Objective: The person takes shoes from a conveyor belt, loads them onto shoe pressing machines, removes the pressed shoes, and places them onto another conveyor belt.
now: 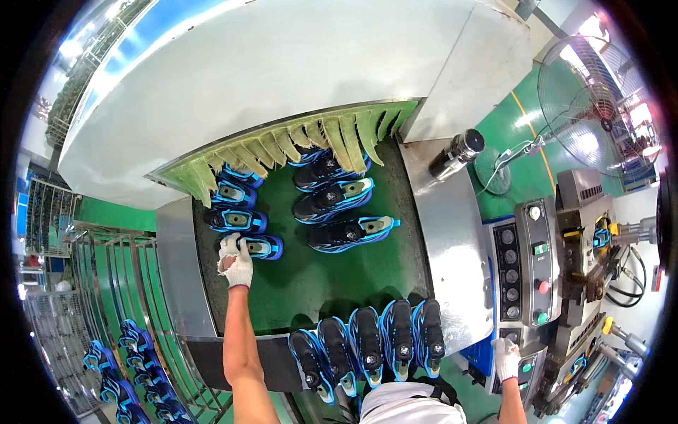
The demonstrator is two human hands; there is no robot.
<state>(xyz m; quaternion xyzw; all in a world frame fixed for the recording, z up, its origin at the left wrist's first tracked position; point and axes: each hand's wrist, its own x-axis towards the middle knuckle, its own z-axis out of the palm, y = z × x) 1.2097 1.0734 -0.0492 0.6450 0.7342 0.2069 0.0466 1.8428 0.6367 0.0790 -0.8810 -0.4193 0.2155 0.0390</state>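
Observation:
My left hand (236,264), in a worn white glove with a hole in it, is closed on the toe end of a black and blue shoe (265,247). That shoe is nearest me in the left-hand column on a green conveyor belt (282,297). Behind it lie more such shoes, one of them a blue-edged shoe (235,220). To the right, another column includes a black shoe (351,233) with a light blue sole. My right hand (506,359), also gloved, rests by the control box at the lower right. Its fingers look extended, with nothing visible in them.
Several shoes (365,343) stand side by side along the belt's near edge. Green fabric strips (282,145) hang across the machine opening. A dark flask (458,154) stands on the metal ledge. Machinery with a control panel (540,261) is at right, a shoe rack (138,283) at left.

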